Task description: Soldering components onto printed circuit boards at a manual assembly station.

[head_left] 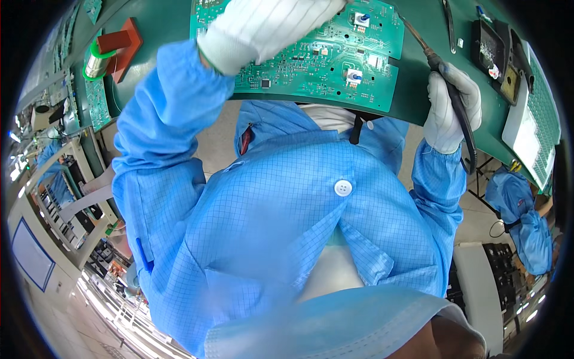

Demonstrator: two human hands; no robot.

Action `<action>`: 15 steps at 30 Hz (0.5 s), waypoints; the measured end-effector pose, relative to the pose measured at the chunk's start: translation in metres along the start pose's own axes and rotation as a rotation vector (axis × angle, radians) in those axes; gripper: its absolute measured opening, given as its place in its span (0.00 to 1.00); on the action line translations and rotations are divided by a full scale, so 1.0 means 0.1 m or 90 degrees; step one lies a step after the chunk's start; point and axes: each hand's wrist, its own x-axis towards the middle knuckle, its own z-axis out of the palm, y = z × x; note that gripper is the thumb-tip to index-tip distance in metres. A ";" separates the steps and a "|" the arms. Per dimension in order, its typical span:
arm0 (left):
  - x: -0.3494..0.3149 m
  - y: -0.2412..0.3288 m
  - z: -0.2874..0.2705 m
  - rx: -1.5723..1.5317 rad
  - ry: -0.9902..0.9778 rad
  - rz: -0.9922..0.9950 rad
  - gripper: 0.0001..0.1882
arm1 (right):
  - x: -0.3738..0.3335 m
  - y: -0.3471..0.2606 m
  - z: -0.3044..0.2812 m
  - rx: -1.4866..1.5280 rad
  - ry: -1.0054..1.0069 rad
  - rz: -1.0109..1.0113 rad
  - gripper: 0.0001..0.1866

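A green circuit board (287,75), dotted with small parts and two blue-shafted white components, lies on the green mat in front of me. My left hand (263,30), in a white striped glove, reaches across the board's upper part. Its fingers are drawn together toward the top edge of the view, and a small dark tip at them is too cut off to name. My right hand (452,105), also gloved, grips a soldering iron (433,59) by its black handle. The iron's metal tip points up and left, over the board's right edge.
At left, a solder wire spool (97,63) sits by a red stand (128,51). Tweezers (448,25) lie at the upper right. Beyond my right hand are a black tray (490,51), a sponge holder (510,84) and a green panel (545,119). Another person (523,218) is at far right.
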 end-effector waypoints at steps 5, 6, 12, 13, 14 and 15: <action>-0.10 0.25 0.00 0.012 -0.075 -0.271 0.10 | 0.02 -0.04 0.03 0.008 -0.012 0.024 0.13; -0.09 0.26 0.02 0.018 -0.076 -0.269 0.10 | 0.03 -0.04 0.04 -0.006 -0.013 0.015 0.13; -0.05 0.21 0.13 0.058 -0.054 -0.218 0.08 | 0.00 -0.03 0.02 -0.028 -0.024 0.003 0.13; -0.05 0.21 0.15 0.072 -0.040 -0.189 0.08 | 0.00 -0.02 -0.01 -0.005 -0.021 0.026 0.12; -0.06 0.21 0.17 0.086 -0.026 -0.160 0.08 | 0.01 0.00 -0.03 0.013 -0.028 0.051 0.12; -0.06 0.20 0.19 0.087 -0.026 -0.159 0.08 | 0.03 0.02 -0.07 0.063 -0.033 0.080 0.12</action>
